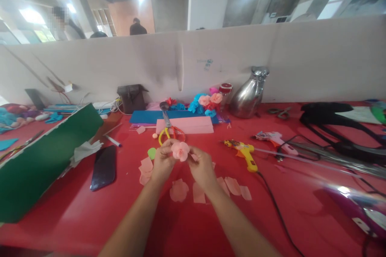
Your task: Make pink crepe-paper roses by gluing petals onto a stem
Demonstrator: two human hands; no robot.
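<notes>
A pink paper flower (180, 151) is held up above the red table between both hands. My left hand (164, 160) is closed on its left side, fingers pinched at the petals. On the other side my right hand (201, 165) has its fingers closed at the flower's right edge, beside a small pink piece. Below lies a round pink petal piece (179, 190), with cut pink paper petals (233, 186) to the right. More pink pieces (146, 167) and a green one (151, 153) are left of my left hand. Scissors (167, 122) with yellow and red handles rest just beyond.
A yellow glue gun (245, 154) with a trailing cord lies right, near a pink-white one (276, 140). A phone (103, 167) and green board (51, 168) are left. Behind stand pink paper sheets (193, 125), finished flowers (205, 102), a steel jug (249, 94) and a white partition (144, 60).
</notes>
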